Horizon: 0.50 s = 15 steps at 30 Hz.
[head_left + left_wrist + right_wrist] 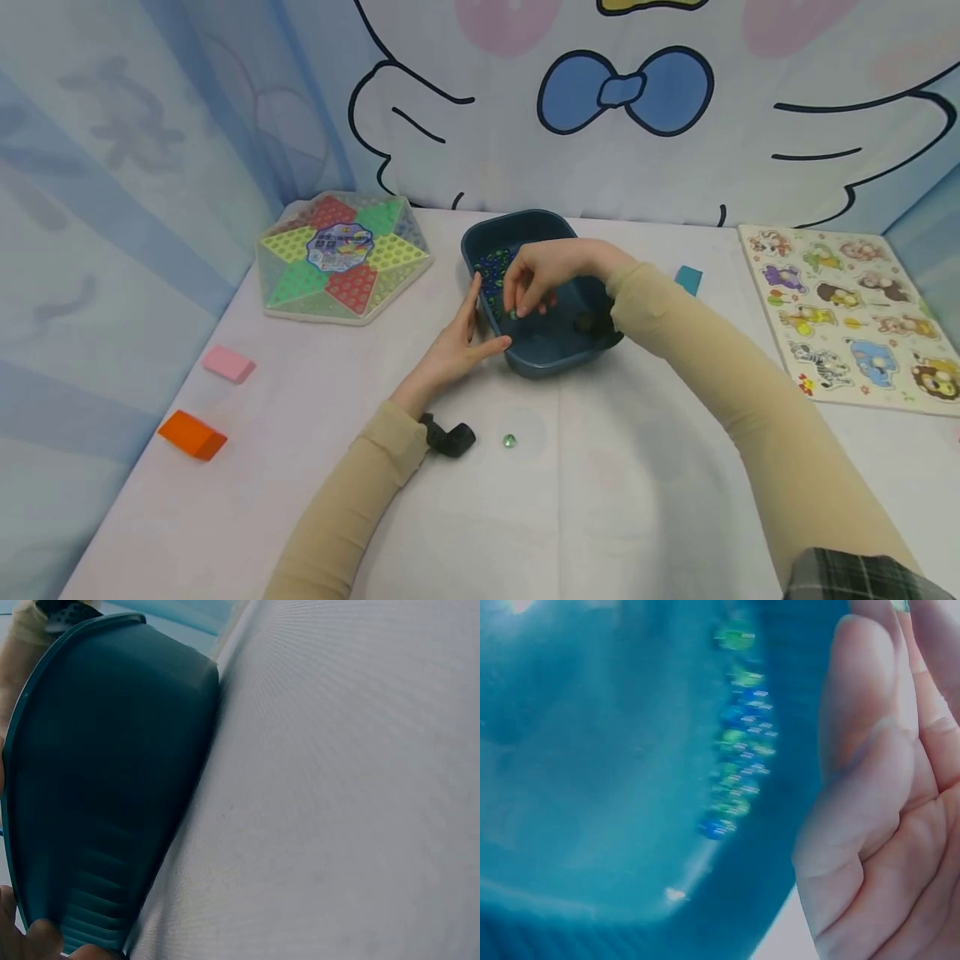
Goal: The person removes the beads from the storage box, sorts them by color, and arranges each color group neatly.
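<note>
A dark teal plastic basin (551, 363) stands on the white-covered table. Glass marbles (491, 279), blue and green, gather along its left inner side. My right hand (543, 271) reaches down into the basin and pinches a green marble (513, 314) between thumb and fingertips. In the right wrist view a bit of that green marble (901, 604) shows at the top edge, between the fingers. My left hand (453, 342) touches the basin's near left side, thumb and index finger spread along the rim. In the left wrist view, fingertips (45, 939) rest against the ribbed outer wall.
One green marble (509, 440) lies on the table in front of the basin. A hexagonal Chinese checkers board (341, 258) is at the back left, an animal puzzle board (855, 321) on the right. Pink (228, 364), orange (192, 435) and teal (688, 280) blocks lie around.
</note>
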Available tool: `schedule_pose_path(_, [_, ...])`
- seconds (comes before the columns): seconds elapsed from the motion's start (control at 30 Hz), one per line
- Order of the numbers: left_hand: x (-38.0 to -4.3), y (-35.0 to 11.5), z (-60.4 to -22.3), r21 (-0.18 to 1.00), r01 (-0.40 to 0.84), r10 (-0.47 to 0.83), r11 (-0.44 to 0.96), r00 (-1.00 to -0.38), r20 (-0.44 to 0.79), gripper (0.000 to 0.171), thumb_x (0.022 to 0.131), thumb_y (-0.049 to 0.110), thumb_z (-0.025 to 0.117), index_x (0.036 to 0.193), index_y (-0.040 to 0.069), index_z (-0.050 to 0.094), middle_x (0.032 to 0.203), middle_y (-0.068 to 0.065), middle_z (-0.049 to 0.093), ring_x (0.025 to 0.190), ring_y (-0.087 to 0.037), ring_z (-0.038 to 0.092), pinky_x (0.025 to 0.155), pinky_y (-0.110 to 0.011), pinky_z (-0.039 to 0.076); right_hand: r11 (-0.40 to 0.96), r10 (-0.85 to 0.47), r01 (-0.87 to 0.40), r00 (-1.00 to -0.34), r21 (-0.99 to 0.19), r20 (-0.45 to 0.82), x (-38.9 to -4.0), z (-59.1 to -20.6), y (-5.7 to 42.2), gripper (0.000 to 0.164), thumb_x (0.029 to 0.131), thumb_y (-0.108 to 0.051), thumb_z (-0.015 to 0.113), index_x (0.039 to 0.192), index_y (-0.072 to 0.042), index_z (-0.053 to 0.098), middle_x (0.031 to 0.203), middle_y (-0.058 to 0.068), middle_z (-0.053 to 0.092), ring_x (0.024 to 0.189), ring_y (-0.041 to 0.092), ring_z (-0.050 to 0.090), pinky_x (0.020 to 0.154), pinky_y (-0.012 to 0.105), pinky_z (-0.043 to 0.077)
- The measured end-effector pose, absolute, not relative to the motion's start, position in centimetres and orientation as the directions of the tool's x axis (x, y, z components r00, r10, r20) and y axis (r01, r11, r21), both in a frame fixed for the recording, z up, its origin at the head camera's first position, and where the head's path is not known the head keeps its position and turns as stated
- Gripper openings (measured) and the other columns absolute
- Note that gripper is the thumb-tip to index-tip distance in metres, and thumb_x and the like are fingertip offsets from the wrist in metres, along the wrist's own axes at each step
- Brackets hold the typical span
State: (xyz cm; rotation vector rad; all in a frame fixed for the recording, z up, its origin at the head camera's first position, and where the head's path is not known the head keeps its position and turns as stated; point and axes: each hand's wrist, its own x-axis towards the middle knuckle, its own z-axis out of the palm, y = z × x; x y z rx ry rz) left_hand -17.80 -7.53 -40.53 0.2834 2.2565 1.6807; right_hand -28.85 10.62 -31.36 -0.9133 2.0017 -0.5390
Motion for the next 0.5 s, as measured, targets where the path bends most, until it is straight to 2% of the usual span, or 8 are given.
schedule_pose_path(0.13, [-17.7,-7.6,-40.6,0.957,-0.023,0.328,0.29,-0.937,-0.121,0.094,0.085,0.031,0.067,0.144,0.047,-0.005,0.155,0.007,-0.003,0.142,-0.02,0.009,0.114,-0.037,0.019,0.6,-0.795,-0.402,-0.394,-0.692,-0.461,-27.5,-29.8,11.3,0.02,0.083,-0.022,0.07,0.098,-0.009,0.069,0.085,0.003,0.068,0.067,0.022,0.064,0.058,0.033,0.053])
schedule_pose_path(0.3, [-17.6,-7.7,-40.6,0.96,-0.022,0.327,0.278,-0.938,-0.116,0.095,0.084,0.032,0.067,0.144,0.046,-0.005,0.155,0.007,-0.003,0.142,-0.021,0.009,0.114,-0.037,0.018,0.478,-0.866,-0.379,-0.352,-0.792,-0.355,-25.1,-28.8,12.4,0.019,0.084,-0.019,0.069,0.098,-0.007,0.067,0.084,0.006,0.068,0.071,0.036,0.062,0.058,0.038,0.052])
schedule_pose_path(0.37, [-17.6,-7.6,-40.5,0.961,-0.027,0.332,0.275,-0.935,-0.122,0.095,0.085,0.032,0.067,0.145,0.044,-0.005,0.155,0.008,-0.004,0.142,-0.019,0.008,0.114,-0.035,0.018,0.43,-0.888,-0.362,-0.337,-0.827,-0.314,-23.9,-28.6,12.9,0.018,0.084,-0.018,0.069,0.097,-0.006,0.067,0.083,0.007,0.067,0.07,0.037,0.061,0.056,0.037,0.052])
schedule_pose_path(0.5, [-17.2,-7.3,-39.4,0.964,-0.043,0.346,0.261,-0.928,-0.135,0.096,0.086,0.026,0.067,0.147,0.038,-0.006,0.155,0.005,-0.006,0.142,-0.02,0.005,0.115,-0.035,0.015,0.357,-0.911,-0.351,-0.334,-0.866,-0.24,-21.7,-28.7,14.0,0.016,0.083,-0.016,0.069,0.095,-0.005,0.067,0.081,0.007,0.066,0.065,0.03,0.062,0.053,0.034,0.051])
